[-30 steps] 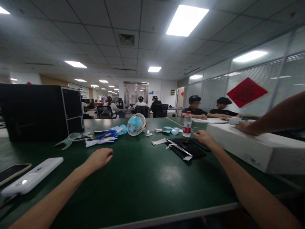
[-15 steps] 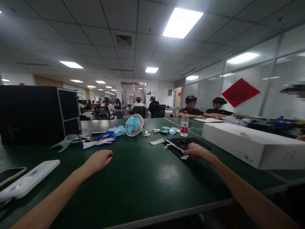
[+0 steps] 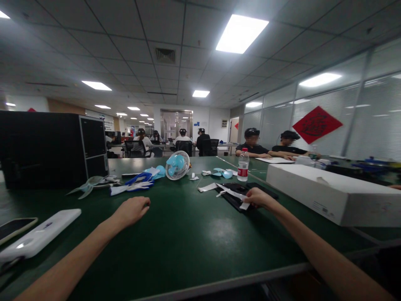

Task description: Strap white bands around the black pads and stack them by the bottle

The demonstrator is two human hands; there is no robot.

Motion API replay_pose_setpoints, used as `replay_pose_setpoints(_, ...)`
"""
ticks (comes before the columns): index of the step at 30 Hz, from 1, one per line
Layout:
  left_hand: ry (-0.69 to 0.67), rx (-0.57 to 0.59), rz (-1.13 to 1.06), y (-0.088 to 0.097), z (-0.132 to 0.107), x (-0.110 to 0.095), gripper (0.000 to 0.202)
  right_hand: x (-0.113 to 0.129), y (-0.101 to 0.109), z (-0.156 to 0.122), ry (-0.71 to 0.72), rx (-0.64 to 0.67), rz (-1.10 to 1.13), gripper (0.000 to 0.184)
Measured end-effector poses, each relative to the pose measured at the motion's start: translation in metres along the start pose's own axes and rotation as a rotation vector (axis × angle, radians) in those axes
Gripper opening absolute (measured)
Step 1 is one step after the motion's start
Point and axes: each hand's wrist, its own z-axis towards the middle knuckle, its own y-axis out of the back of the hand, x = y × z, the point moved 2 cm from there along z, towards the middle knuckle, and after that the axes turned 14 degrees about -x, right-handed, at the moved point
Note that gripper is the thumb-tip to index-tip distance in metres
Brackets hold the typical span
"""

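Observation:
My left hand [image 3: 132,210] rests on the green table [image 3: 188,246] with its fingers curled in and nothing visible in them. My right hand [image 3: 258,197] lies on the near corner of a flat black item [image 3: 238,193] that has white strips across it, fingers bent down onto it. A small blue and white desk fan [image 3: 177,165] stands farther back at the middle. Blue and white gloves [image 3: 133,183] lie left of the fan.
A long white box [image 3: 332,193] lies at the right. A water bottle [image 3: 243,165] stands behind the black item. A black computer case [image 3: 53,148] is at the left, a white power bank [image 3: 39,233] and phone [image 3: 14,228] near me. People sit at tables beyond.
My right hand has drawn back from the far side of the black item to its near corner. Another person's arm that lay on the white box has left the view.

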Motion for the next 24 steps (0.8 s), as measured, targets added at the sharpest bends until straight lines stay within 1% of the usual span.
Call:
replay_pose_setpoints(3, -0.008, -0.004, -0.010, 0.000, -0.001, -0.001, 0.031, 0.007, 0.005, -0.004, 0.012, -0.037, 0.109, 0.016)
replay_pose_setpoints(5, -0.002, 0.000, -0.004, 0.000, -0.001, -0.002, 0.031, 0.015, 0.010, -0.007, 0.077, -0.088, 0.167, 0.017)
replay_pose_setpoints(8, 0.004, 0.000, 0.018, 0.000, -0.001, -0.003, 0.030, 0.029, 0.018, -0.006, 0.192, -0.179, 0.196, 0.019)
replay_pose_setpoints(11, -0.002, 0.005, 0.024, -0.002, 0.001, -0.003, 0.030, 0.047, 0.024, 0.003, 0.261, -0.275, 0.130, 0.019)
replay_pose_setpoints(14, -0.014, 0.004, 0.020, -0.004, 0.001, -0.001, 0.031, 0.070, 0.024, 0.020, 0.333, -0.408, -0.051, 0.017)
replay_pose_setpoints(17, -0.018, 0.002, 0.005, -0.006, 0.002, 0.001, 0.031, 0.093, 0.014, 0.039, 0.411, -0.535, -0.255, 0.019)
replay_pose_setpoints(19, -0.025, 0.000, 0.005, -0.006, 0.002, 0.001, 0.031, 0.106, 0.000, 0.049, 0.446, -0.564, -0.333, 0.025)
replay_pose_setpoints(21, -0.030, -0.007, 0.015, -0.006, 0.002, 0.000, 0.031, 0.115, -0.017, 0.056, 0.476, -0.542, -0.359, 0.028)
replay_pose_setpoints(24, -0.020, -0.003, 0.018, -0.005, 0.001, -0.002, 0.030, 0.126, -0.048, 0.059, 0.509, -0.442, -0.372, 0.026)
